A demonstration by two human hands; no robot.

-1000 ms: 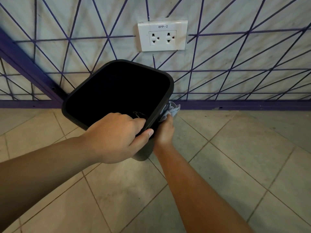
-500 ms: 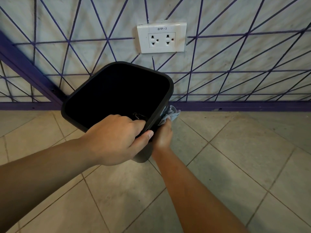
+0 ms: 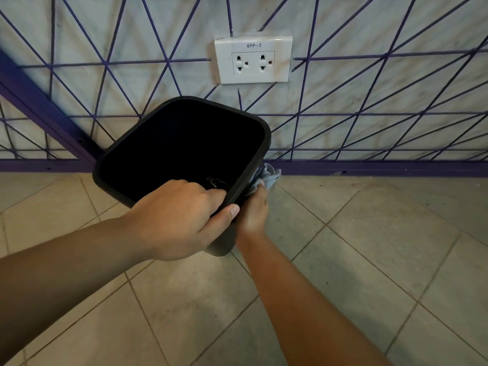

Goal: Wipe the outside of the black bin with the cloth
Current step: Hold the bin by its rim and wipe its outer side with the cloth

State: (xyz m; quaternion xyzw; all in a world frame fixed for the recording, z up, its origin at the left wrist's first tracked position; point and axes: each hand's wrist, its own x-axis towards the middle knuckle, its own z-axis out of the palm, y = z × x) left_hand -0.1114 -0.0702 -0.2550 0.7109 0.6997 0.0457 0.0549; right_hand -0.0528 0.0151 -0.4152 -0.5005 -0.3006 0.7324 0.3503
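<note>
The black bin (image 3: 258,157) is tilted towards me, its dark opening facing the camera. My left hand (image 3: 182,217) grips its near rim, fingers curled inside and thumb outside. My right hand (image 3: 252,210) holds a crumpled light blue-grey cloth (image 3: 266,175) against the bin's right outer wall, just below the rim. Most of that wall and the fingers of my right hand are hidden behind the bin. A small metal clip lies inside the bin near my left fingers.
A white double wall socket (image 3: 253,59) sits above the bin on a pale wall with purple lines. A purple skirting (image 3: 383,167) runs along the wall's foot. Beige floor tiles (image 3: 369,260) spread below and to the right.
The bin, both hands and the cloth keep nearly the same places. My right hand with the cloth has shifted only slightly along the bin's right wall.
</note>
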